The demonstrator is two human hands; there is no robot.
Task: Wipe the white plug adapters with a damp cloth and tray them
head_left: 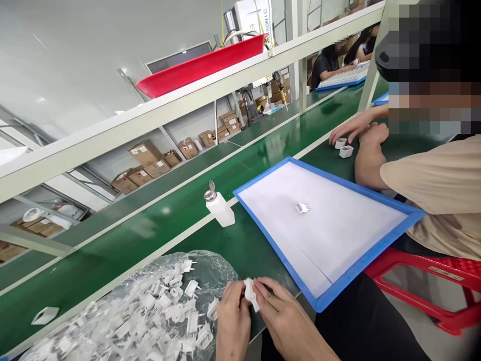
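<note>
Progress, as I read it: early. One white pronged piece [301,207] lies alone near the middle of the blue-rimmed tray [338,235], right of centre in the frame. A large heap of white pieces [165,301], some with prongs showing, lies in the clear plastic bag [225,268] at lower left; I judge most of the work is left there.

Small white item [251,295]: between my hands, at the bottom centre of the frame, just right of the bag and near the tray's lower-left edge. Its exact kind cannot be told, as my fingers cover part of it.

Pose: left hand [233,306] upright, fingers closed narrowly on the item's left side. Right hand [280,311] enters from the lower right, tilted up and left, thumb and fingers pinching the other side. Both forearms rise from the bottom edge.

Also noted: a white pump bottle [222,209] stands upright on the green worktop [250,250], between bag and tray; a co-worker's hand [353,128] at upper right, beside two white shells [345,151].
</note>
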